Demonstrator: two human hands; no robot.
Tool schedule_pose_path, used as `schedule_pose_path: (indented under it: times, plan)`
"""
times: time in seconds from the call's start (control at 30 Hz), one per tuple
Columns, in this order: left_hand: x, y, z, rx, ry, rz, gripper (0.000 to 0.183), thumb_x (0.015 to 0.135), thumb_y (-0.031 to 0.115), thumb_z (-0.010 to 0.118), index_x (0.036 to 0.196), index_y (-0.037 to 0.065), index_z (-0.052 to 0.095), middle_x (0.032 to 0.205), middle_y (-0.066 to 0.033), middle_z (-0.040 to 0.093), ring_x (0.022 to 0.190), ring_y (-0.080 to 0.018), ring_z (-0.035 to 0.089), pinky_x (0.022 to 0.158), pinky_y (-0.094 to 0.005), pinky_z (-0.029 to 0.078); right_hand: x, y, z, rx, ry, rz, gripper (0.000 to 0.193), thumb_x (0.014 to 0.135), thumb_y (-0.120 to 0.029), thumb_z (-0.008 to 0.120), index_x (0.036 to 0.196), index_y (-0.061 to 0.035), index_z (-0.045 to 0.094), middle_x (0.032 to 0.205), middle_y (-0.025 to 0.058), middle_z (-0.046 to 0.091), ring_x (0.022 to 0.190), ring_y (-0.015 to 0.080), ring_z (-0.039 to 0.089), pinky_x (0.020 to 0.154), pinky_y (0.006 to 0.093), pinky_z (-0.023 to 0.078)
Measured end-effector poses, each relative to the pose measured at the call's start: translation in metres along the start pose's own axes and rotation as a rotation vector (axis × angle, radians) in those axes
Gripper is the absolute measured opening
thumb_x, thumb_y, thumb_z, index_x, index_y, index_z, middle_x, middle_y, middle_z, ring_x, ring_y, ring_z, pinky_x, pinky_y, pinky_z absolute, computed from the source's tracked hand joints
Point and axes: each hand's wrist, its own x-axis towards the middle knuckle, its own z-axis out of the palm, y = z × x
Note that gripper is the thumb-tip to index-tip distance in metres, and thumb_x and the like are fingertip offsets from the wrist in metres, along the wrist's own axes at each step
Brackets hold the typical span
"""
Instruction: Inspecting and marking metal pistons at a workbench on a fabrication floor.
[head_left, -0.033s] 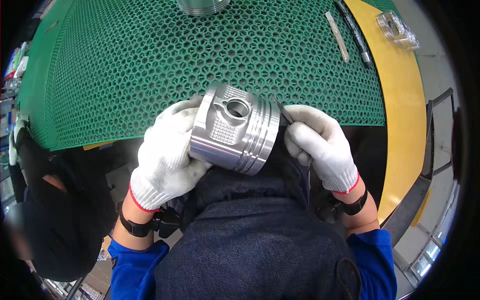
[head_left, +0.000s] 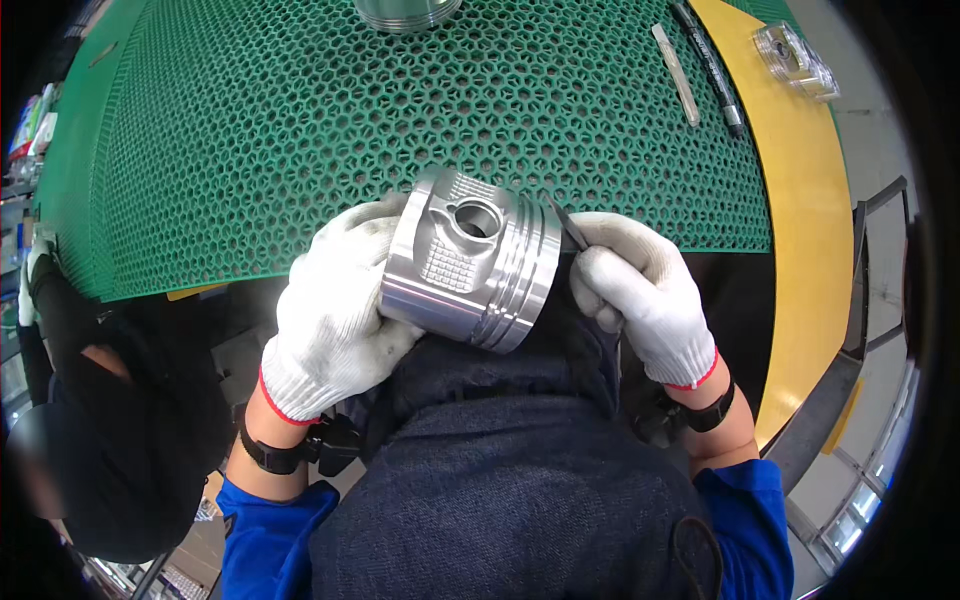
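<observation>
Piston (head_left: 470, 262) between both hands, mat (head_left: 250, 150) behind it.

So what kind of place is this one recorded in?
Most likely a factory or engine-parts workbench. A gloved left hand and right hand hold a machined metal piston over a green honeycomb mat, with a second metal part and slim tools at the far edge.

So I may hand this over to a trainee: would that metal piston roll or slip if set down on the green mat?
Probably heavy for its size: the piston looks like thick solid metal. On its round grooved side it could roll, though the honeycomb mat should slow it. Its polished surface looks slick; the left hand wears a knit glove.
</observation>
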Motion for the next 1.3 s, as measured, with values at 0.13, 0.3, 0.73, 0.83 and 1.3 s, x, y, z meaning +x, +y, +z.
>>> schedule_pose_path:
  times: [0.13, 0.3, 0.73, 0.83, 1.3]
  plan:
    - [0.0, 0.0, -0.001, 0.051, -0.011, 0.022, 0.054, 0.053, 0.003, 0.077, 0.107, 0.008, 0.067, 0.109, -0.0109, 0.066, 0.109, -0.0351, 0.061, 0.092, -0.0426, 0.05, 0.0, 0.001, -0.003, 0.031, -0.016, 0.022, 0.035, 0.094, -0.017, 0.055, 0.124, -0.0008, 0.059, 0.074, -0.002, 0.057, 0.062, 0.002, 0.045, 0.054, 0.0166, 0.036]
    - [0.002, -0.002, -0.001, 0.06, 0.017, 0.069, 0.053, 0.056, 0.004, 0.077, 0.107, 0.008, 0.067, 0.107, -0.0114, 0.067, 0.107, -0.0354, 0.062, 0.09, -0.0422, 0.051, -0.006, 0.0, -0.002, -0.125, 0.005, -0.166, 0.03, 0.089, -0.007, 0.06, 0.118, 0.0002, 0.064, 0.083, 0.0035, 0.066, 0.068, 0.0072, 0.057, 0.062, 0.0222, 0.047]
    - [0.031, 0.007, -0.008, -0.241, -0.07, -0.197, 0.042, 0.074, 0.024, 0.079, 0.106, 0.002, 0.063, 0.082, -0.0116, 0.067, 0.074, -0.0278, 0.065, 0.068, -0.0344, 0.051, 0.007, -0.014, -0.012, -1.018, 0.208, -0.991, 0.031, 0.078, -0.005, 0.067, 0.109, -0.0098, 0.069, 0.071, 0.0071, 0.063, 0.061, 0.0256, 0.062, 0.056, 0.0339, 0.049]
    - [0.045, 0.014, -0.006, -0.342, 0.0, -0.227, 0.037, 0.08, 0.019, 0.075, 0.109, 0.0, 0.062, 0.079, -0.011, 0.068, 0.072, -0.0246, 0.067, 0.067, -0.0322, 0.052, 0.008, -0.016, -0.017, -1.247, 0.278, -1.062, 0.042, 0.07, -0.01, 0.069, 0.112, -0.015, 0.067, 0.064, 0.0025, 0.054, 0.057, 0.0224, 0.057, 0.052, 0.0342, 0.045]
    - [0.086, 0.011, -0.012, -0.31, 0.03, -0.333, 0.041, 0.089, 0.025, 0.063, 0.119, -0.003, 0.058, 0.093, -0.0156, 0.068, 0.082, -0.0213, 0.067, 0.074, -0.0332, 0.052, 0.015, -0.017, -0.018, -1.558, 0.177, -0.929, 0.029, 0.075, -0.014, 0.064, 0.104, -0.0197, 0.067, 0.062, -0.0004, 0.045, 0.055, 0.018, 0.052, 0.051, 0.0328, 0.043]
